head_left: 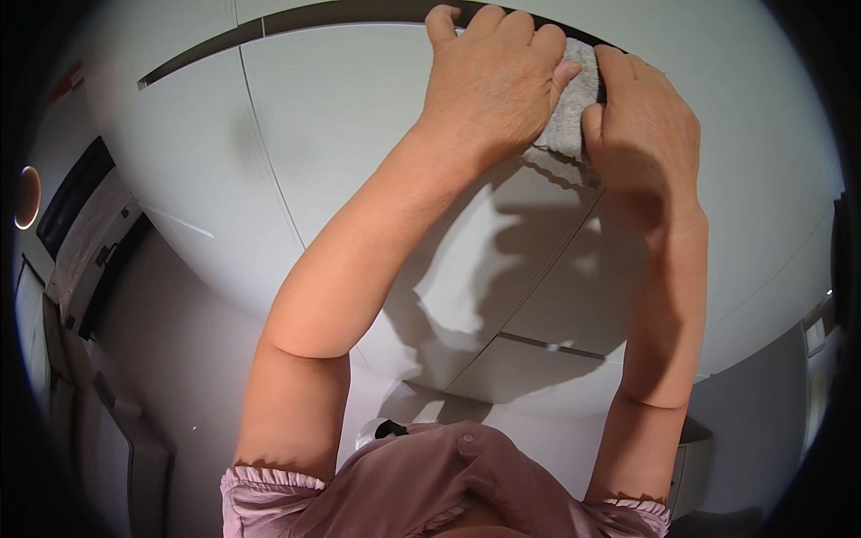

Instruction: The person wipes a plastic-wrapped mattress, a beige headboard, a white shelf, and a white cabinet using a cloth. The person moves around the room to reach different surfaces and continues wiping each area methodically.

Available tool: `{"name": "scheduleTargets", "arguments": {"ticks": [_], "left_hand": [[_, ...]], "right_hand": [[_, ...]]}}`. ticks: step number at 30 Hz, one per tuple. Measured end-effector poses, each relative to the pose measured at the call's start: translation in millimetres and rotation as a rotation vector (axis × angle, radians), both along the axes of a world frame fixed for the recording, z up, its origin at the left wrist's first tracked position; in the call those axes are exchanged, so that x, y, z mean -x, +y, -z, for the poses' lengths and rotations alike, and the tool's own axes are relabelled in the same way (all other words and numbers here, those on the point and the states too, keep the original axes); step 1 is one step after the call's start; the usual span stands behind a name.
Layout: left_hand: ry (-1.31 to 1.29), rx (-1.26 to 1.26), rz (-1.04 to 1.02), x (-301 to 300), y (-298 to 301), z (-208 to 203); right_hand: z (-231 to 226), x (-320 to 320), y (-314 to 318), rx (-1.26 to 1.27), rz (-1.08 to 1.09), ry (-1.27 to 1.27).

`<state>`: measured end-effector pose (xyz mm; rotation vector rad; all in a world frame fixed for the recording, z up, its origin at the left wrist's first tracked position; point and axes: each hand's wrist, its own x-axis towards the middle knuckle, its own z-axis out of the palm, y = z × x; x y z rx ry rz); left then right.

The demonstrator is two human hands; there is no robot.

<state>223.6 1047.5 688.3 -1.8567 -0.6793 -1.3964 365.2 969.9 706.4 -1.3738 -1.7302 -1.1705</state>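
High up on a white cabinet front (359, 117), a grey fluffy cloth (571, 108) hangs from a long dark recess (350, 15) and lies against the panel, its wavy lower edge loose. My left hand (493, 81) is closed on the cloth's left side, fingers hooked over the lip of the recess and thumb across the cloth. At the cloth's right edge, my right hand (647, 125) is bent with its fingers curled over the same lip and its thumb beside the cloth. The fingertips of both hands are hidden in the recess.
Thin seams (269, 161) divide the cabinet into panels, and a short dark slot (552, 344) sits lower down. Shadows of my arms fall across the front. Pale floor (193, 386) lies below at left, with dark furniture (130, 457) beyond. Another low cabinet (691, 466) stands at lower right.
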Motion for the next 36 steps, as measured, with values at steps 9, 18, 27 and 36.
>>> {"name": "scheduleTargets", "arguments": {"ticks": [9,18,27,36], "left_hand": [[0.078,-0.005,0.15,3.9,-23.3,-2.0],[0.084,-0.03,0.157,2.4,-48.0,-1.2],[0.081,0.071,0.12,35.5,-48.9,-3.6],[0.065,-0.034,0.128,30.2,-75.6,1.7]], "right_hand": [[9.3,-7.5,-13.1,-0.043,0.018,0.049],[14.1,-4.7,-41.6,-0.067,0.033,0.098],[15.6,36.9,-36.6,-0.065,0.086,0.168],[21.9,35.2,-66.1,-0.08,0.117,0.207]]}}
